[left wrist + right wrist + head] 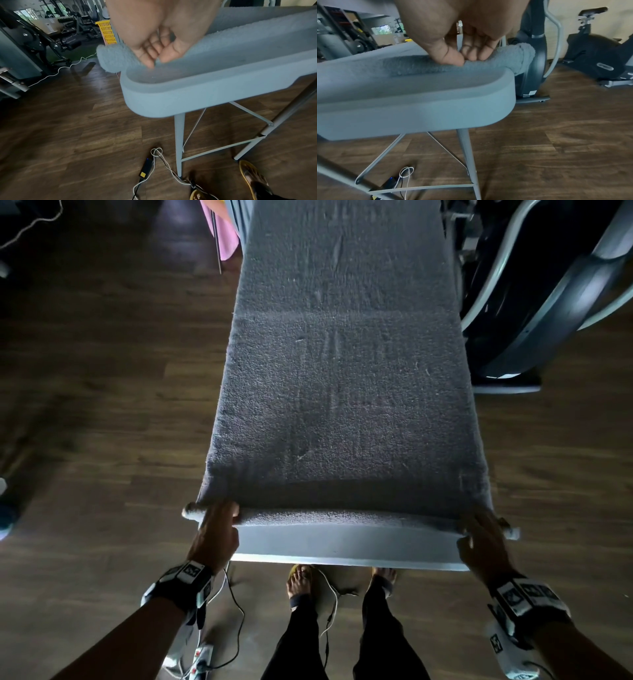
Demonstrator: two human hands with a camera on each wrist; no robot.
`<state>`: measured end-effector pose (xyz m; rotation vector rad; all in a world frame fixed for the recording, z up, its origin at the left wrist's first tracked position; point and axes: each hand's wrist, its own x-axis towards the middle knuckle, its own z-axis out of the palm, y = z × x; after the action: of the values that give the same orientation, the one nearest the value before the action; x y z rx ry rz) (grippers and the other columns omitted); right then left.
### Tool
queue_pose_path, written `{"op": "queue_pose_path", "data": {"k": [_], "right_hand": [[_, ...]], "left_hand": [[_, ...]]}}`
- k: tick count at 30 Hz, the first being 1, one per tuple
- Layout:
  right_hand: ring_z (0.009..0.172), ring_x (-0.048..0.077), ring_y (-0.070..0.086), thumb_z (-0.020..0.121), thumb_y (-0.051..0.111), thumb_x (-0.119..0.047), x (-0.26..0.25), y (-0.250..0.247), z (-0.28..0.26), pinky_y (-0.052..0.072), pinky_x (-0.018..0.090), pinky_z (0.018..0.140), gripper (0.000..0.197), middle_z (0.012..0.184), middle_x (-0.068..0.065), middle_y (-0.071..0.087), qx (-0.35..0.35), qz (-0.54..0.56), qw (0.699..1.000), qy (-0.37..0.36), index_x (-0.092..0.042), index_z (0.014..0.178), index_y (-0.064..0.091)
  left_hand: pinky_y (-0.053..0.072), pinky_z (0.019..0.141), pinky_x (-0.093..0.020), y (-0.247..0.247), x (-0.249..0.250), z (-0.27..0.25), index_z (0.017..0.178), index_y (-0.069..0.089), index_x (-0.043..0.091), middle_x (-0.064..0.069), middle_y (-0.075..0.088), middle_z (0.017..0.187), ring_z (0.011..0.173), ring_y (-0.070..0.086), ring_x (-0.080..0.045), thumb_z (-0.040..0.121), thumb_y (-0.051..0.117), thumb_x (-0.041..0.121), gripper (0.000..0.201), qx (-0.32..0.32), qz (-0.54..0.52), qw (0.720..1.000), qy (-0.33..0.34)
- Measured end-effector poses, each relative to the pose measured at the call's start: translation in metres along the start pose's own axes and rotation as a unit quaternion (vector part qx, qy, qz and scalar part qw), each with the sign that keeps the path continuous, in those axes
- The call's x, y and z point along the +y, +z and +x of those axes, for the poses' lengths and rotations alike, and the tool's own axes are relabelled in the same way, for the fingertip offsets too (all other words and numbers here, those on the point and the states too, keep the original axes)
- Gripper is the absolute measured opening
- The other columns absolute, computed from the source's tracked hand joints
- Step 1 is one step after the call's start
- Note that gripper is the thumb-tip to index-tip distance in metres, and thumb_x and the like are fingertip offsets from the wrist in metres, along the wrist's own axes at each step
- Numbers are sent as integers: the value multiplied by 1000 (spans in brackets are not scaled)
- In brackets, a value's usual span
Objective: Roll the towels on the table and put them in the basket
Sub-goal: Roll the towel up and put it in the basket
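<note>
A long grey towel (pixel 342 378) lies flat along the narrow grey table (pixel 342 546), its near end turned into a thin roll (pixel 342 517) close to the table's front edge. My left hand (pixel 219 522) pinches the roll's left end (pixel 113 59), fingers curled over it and thumb underneath. My right hand (pixel 479 532) pinches the right end (pixel 520 54) the same way. Both roll ends stick out past the table's sides. A yellow basket (pixel 107 32) stands on the floor beyond the table's far left in the left wrist view.
Dark exercise machines stand right of the table (pixel 534 289) and farther off (pixel 594 54). Pink cloth (pixel 221 231) hangs at the far left corner. Cables and a power strip (pixel 202 655) lie on the wood floor by my feet (pixel 301 580).
</note>
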<state>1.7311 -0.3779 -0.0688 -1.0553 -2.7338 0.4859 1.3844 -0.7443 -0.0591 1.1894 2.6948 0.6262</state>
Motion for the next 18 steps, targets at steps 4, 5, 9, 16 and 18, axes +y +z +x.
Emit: {"op": "queue_pose_path", "data": {"k": [4, 5, 9, 16, 18], "right_hand": [[96, 39, 52, 66, 67, -3, -2, 4, -5, 48, 49, 78, 32, 103, 18, 55, -43, -22, 998, 29, -4, 99, 62], [98, 39, 52, 67, 70, 1, -2, 3, -4, 48, 50, 79, 35, 106, 19, 56, -40, -22, 998, 33, -5, 102, 63], [100, 41, 56, 63, 73, 12, -3, -2, 10, 43, 42, 86, 43, 107, 21, 62, -40, 12, 998, 54, -2, 103, 68], [106, 30, 61, 82, 65, -14, -7, -21, 24, 36, 41, 91, 24, 115, 9, 67, -142, -63, 984, 87, -19, 105, 70], [102, 35, 58, 80, 67, -9, -7, -22, 26, 37, 45, 87, 26, 113, 14, 63, -116, -69, 985, 105, -15, 105, 65]], "left_hand": [[54, 72, -48, 4, -1, -6, 109, 57, 2, -21, 58, 105, 92, 49, -36, 59, 65, -18, 54, 19, 31, 999, -7], [54, 72, -48, 3, -2, -3, 108, 60, 1, -20, 60, 105, 92, 51, -36, 60, 69, -16, 52, 22, 40, 999, -9], [56, 72, -42, -3, -8, 8, 97, 68, 5, -14, 66, 96, 89, 60, -33, 79, 50, 9, 26, 37, 47, 998, -31], [47, 69, -45, -16, -2, 20, 81, 66, 10, -10, 64, 74, 69, 64, -32, 83, 39, 24, 30, -42, 134, 990, -15], [43, 74, -48, -14, -4, 23, 97, 62, 11, -13, 62, 91, 82, 59, -35, 82, 46, 21, 24, -7, 132, 990, -49]]}}
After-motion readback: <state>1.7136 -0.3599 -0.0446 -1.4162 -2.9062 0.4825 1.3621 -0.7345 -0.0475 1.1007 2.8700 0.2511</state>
